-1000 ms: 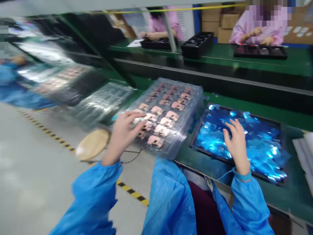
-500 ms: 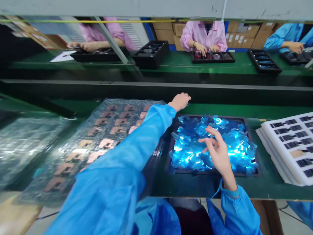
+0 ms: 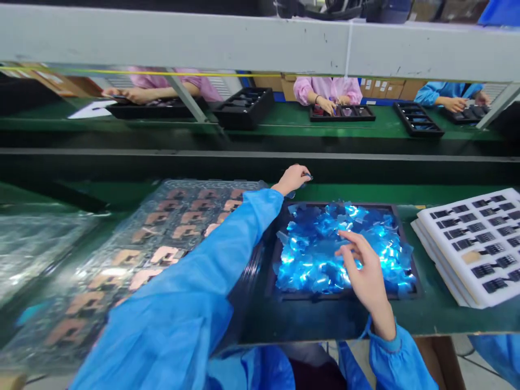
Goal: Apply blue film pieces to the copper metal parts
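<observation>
My left hand [image 3: 293, 179] is stretched beyond the far left corner of a dark tray [image 3: 409, 254]. Its fingers are closed on a small dark blue piece [image 3: 309, 176], too little seen to name its kind. Loose pieces of shiny blue film [image 3: 312, 265] heap up in the tray, some over its rim. Over the near right part of this heap hovers my right hand [image 3: 363, 271], fingers loosely bent, thumb and forefinger apart, nothing visible between them.
Left of my left sleeve lies a clear plastic tray [image 3: 162, 187] with rows of copper-coloured parts. At right, white foam trays [image 3: 447, 271] are stacked, the top one holding black parts. A dark ledge [image 3: 227, 168] runs behind; co-workers handle black trays [image 3: 343, 118] across it.
The view has tilted up and shifted slightly right. My left hand has turned a little, and a dark blue piece now shows at its fingertips. The right hand remains over the film heap.
</observation>
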`<action>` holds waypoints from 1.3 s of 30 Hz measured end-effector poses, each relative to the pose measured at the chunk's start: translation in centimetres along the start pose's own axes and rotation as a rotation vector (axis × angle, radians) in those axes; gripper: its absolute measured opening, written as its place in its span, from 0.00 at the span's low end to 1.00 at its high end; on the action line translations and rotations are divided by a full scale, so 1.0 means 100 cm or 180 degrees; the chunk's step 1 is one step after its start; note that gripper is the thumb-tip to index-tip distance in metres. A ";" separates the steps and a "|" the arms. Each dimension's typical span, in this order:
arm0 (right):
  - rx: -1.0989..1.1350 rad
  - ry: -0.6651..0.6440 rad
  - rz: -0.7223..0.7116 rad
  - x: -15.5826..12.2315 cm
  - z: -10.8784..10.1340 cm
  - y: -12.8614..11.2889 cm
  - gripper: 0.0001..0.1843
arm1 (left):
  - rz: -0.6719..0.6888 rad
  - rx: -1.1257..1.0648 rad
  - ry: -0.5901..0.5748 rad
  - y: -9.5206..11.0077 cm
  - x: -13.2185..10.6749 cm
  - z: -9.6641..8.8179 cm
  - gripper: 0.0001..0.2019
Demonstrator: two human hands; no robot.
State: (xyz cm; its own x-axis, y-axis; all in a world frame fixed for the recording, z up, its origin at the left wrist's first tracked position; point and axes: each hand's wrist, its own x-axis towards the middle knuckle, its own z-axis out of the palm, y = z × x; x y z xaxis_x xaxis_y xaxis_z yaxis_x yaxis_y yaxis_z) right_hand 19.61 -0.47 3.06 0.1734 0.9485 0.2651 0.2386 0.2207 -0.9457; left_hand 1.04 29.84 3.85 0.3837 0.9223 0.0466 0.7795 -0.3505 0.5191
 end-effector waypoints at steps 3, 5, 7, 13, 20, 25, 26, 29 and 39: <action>-0.0007 0.0191 -0.0056 0.014 0.004 -0.003 0.17 | 0.0115 -0.0965 -0.0241 0.033 -0.060 -0.017 0.13; 0.0230 0.0143 -0.0009 0.018 0.009 -0.008 0.21 | 0.0143 -0.1868 -0.0582 0.054 -0.115 -0.026 0.15; 0.0534 -0.0092 0.0032 0.016 0.017 -0.014 0.22 | 0.0005 -0.2532 -0.0756 0.073 -0.171 -0.031 0.17; 0.1028 -0.0490 0.0162 -0.011 0.031 -0.025 0.11 | -0.0866 -0.3283 -0.0007 0.098 -0.285 -0.020 0.16; 0.0653 -0.0645 0.0069 -0.034 0.037 -0.035 0.13 | -0.0977 -0.3138 0.1261 0.103 -0.340 0.018 0.16; 0.0243 -0.0784 -0.0159 -0.043 0.041 -0.032 0.10 | -0.0699 -0.2730 0.1539 0.103 -0.355 0.031 0.08; 0.0155 -0.0796 -0.0197 -0.043 0.043 -0.030 0.12 | -0.0666 -0.2744 0.1556 0.102 -0.357 0.033 0.08; -0.0076 -0.0820 -0.0268 -0.043 0.050 -0.025 0.18 | -0.0735 -0.2958 0.1582 0.097 -0.359 0.040 0.10; -0.1292 -0.0562 -0.1409 -0.039 0.057 -0.016 0.12 | -0.1113 -0.4147 0.1282 0.077 -0.353 0.057 0.21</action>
State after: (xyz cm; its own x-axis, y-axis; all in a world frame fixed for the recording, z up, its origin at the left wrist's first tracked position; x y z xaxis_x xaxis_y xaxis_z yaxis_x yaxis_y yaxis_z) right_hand 13.12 -3.22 2.49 -0.1771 0.8178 0.5476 0.6018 0.5302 -0.5973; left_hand -3.67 -6.37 1.31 -0.0709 0.9896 -0.1249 -0.2928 0.0990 0.9510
